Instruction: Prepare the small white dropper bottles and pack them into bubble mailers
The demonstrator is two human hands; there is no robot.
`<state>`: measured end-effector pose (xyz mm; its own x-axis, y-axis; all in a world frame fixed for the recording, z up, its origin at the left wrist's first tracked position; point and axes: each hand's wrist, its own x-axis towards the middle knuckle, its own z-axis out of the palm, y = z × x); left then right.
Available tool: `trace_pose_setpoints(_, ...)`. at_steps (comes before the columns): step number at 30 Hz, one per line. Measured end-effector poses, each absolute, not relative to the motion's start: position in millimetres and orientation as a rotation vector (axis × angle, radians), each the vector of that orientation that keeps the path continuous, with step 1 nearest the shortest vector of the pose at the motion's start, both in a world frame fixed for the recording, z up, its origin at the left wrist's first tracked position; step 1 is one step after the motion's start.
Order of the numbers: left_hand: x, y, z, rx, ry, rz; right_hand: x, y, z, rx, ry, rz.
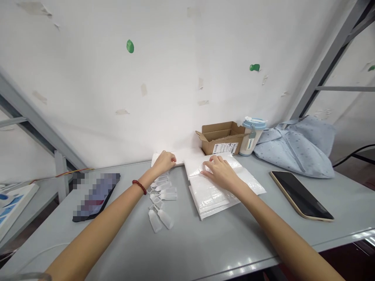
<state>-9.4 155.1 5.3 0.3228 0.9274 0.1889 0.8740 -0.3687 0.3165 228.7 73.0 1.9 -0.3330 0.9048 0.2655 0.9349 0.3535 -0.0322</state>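
My left hand [164,160], with a dark red bead bracelet [139,187] on the wrist, reaches to the back of the table. Its fingers are curled at a flat white item [190,154] by the wall, and what they hold is hidden. Below that hand, several small translucent plastic bottles [165,218] lie in a row, some joined in pairs near their caps. On a loose stack of white bubble mailers [211,191] rests my right hand [219,171], its fingers apart and bent.
Behind the mailers stand an open cardboard box [222,137] and a blue-lidded cup [252,136]. A light blue cloth bag [295,146] and a phone [301,195] lie at the right. Another dark-edged device [98,197], partly pixelated, lies left of the bottles.
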Motion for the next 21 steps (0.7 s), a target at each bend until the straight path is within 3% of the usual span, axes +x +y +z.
trace_pose_setpoints(11, 0, 150, 6, 2.673, 1.747, 0.293, 234, 77, 2, -1.687, -2.379, -0.033)
trace_pose_setpoints(21, -4, 167, 11, 2.732, 1.886, 0.311, 232, 78, 0, -1.692, -2.422, -0.136)
